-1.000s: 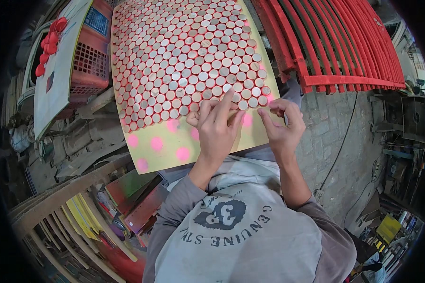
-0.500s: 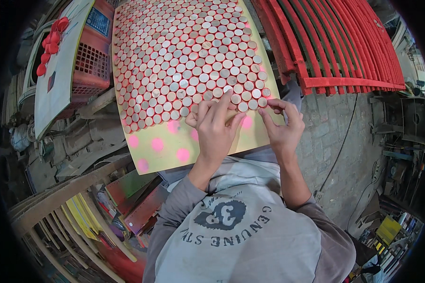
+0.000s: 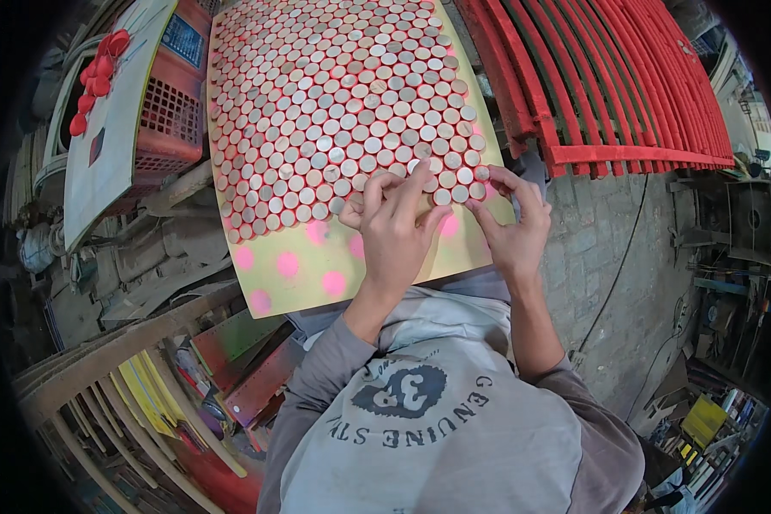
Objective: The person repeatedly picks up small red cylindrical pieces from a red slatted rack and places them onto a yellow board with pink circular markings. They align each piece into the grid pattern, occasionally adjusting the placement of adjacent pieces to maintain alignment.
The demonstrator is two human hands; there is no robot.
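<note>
Round flat pale discs [image 3: 334, 155] with red edges lie packed side by side over most of a yellow board [image 3: 304, 295]. My left hand [image 3: 394, 218] is above the near edge of the discs, index finger stretched onto them and thumb apart, pointing right; its other fingers are bent and what lies beneath them is hidden. At the near right corner, my right hand [image 3: 518, 224] has thumb and index finger spread, their tips against the outermost discs [image 3: 477, 190]. These discs still rest on the board.
Pink round spots [image 3: 287, 264] mark the board's near strip. To the right stands a rack of red slats [image 3: 634, 154]; on the left, a pink plastic crate [image 3: 170, 116] and a pale panel [image 3: 111, 171] with red round pieces [image 3: 98, 81]. A wooden slatted frame [image 3: 137, 334] is lower left.
My right index finger has shifted slightly up along the outer discs, and its thumb a little left. My left hand has barely moved. The view has shifted slightly.
</note>
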